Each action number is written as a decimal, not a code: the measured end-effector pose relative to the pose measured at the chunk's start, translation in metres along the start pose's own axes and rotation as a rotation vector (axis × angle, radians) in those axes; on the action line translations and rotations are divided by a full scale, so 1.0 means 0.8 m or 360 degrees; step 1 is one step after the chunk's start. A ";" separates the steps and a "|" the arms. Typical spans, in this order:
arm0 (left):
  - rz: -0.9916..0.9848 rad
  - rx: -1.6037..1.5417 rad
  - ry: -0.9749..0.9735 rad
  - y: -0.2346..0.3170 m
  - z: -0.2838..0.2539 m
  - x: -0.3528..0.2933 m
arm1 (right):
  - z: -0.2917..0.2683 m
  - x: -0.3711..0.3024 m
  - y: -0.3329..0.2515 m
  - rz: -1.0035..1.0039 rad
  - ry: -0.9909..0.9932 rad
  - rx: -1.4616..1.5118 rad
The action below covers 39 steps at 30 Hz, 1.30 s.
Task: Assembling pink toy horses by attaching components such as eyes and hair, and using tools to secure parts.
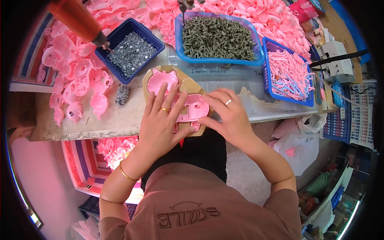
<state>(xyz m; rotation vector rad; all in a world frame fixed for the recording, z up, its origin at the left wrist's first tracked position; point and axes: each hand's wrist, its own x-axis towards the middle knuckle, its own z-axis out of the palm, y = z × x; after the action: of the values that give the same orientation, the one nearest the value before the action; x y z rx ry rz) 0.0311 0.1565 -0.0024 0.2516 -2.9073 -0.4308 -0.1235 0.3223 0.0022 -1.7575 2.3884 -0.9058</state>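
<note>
A tan holder block (189, 85) lies at the table's front edge, with a pink plastic toy shell (199, 107) set in its hollow. The shell's rounded left part and its right part show between my hands. My left hand (158, 124) rests over the left side of shell and block, fingers stretched and spread. At the right end, my right hand (231, 120) has its fingertips on the shell's upper edge and its thumb on the lower edge. Part of the shell is hidden under my left fingers. Just left of the block sits a clump of small screws (122, 95).
A red-orange power screwdriver (78, 20) hangs at upper left over a dark blue screw tray (157, 39). Behind the block stand a blue tub (224, 61) of grey-green parts and a blue basket (276, 96) of pink and blue sticks. Pink shells (82, 74) are heaped around.
</note>
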 end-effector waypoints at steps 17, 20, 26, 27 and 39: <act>0.0008 -0.0026 -0.0055 0.004 -0.012 0.002 | -0.037 0.133 0.141 0.0071 0.0176 -0.0300; 0.0010 -0.0051 -0.0070 0.002 -0.014 0.006 | -0.029 0.150 0.164 0.0009 -0.0045 -0.0523; 0.0042 -0.0138 0.0070 -0.001 -0.024 0.015 | -0.057 0.159 0.172 0.0592 0.0022 0.0755; 0.0040 -0.0286 0.0110 -0.001 -0.025 0.020 | -0.061 0.156 0.169 0.0595 0.0027 0.0749; -0.0842 -0.2690 -0.0323 0.015 -0.021 0.069 | -0.045 0.076 0.064 -0.0036 -0.0463 0.1522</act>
<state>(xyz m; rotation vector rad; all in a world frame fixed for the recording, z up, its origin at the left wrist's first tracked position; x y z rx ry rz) -0.0201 0.1528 0.0258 0.6163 -1.5627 -2.6495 -0.2027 0.2933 0.0262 -1.3703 1.3595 -1.3538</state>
